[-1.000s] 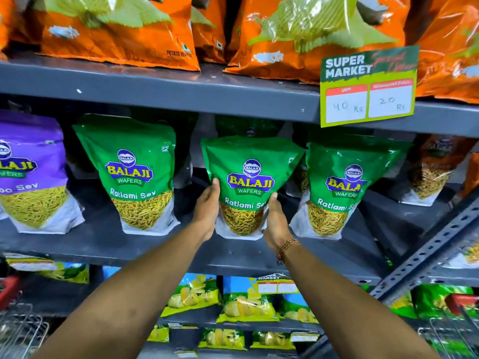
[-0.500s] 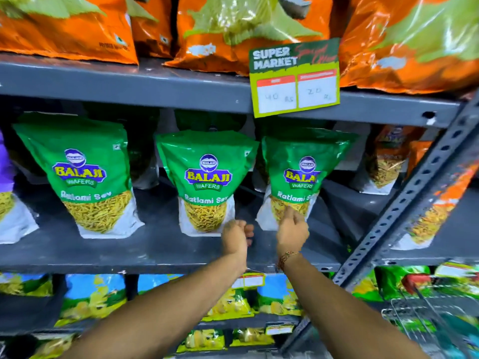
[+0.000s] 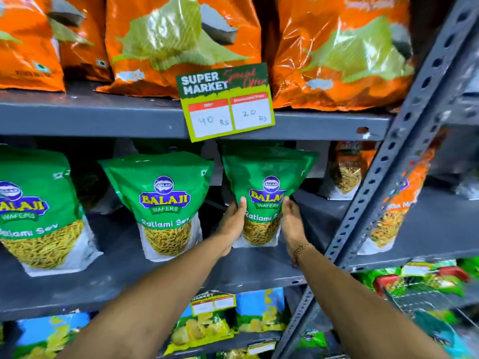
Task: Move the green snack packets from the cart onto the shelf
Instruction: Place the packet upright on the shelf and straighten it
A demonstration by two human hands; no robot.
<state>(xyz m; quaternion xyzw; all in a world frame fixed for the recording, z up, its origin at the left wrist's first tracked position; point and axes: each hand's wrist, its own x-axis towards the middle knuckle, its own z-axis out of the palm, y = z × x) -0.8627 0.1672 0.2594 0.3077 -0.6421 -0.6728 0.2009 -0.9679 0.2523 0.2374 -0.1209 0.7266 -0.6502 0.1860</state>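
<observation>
Three green Balaji Ratlami Sev packets stand upright on the grey middle shelf point(image 3: 155, 275). The right packet point(image 3: 267, 182) is held between both hands. My left hand point(image 3: 233, 226) presses its left side and my right hand point(image 3: 291, 224) presses its right side. The middle packet point(image 3: 163, 203) and the left packet point(image 3: 31, 208) stand free. More green packets sit behind them in shadow. The cart point(image 3: 427, 301) shows as blurred wire at the lower right, with green packets inside.
Orange chip bags point(image 3: 181, 40) fill the top shelf, above a supermarket price card point(image 3: 228, 104). A slotted grey upright point(image 3: 388, 164) runs diagonally at the right. Orange sev packets point(image 3: 347, 172) stand right of the held packet. Blue-yellow packets point(image 3: 207, 327) fill the lower shelf.
Both hands left the middle packet, passed low at the shelf edge with fingers closed, and now grip the right packet. The view shifted to the right.
</observation>
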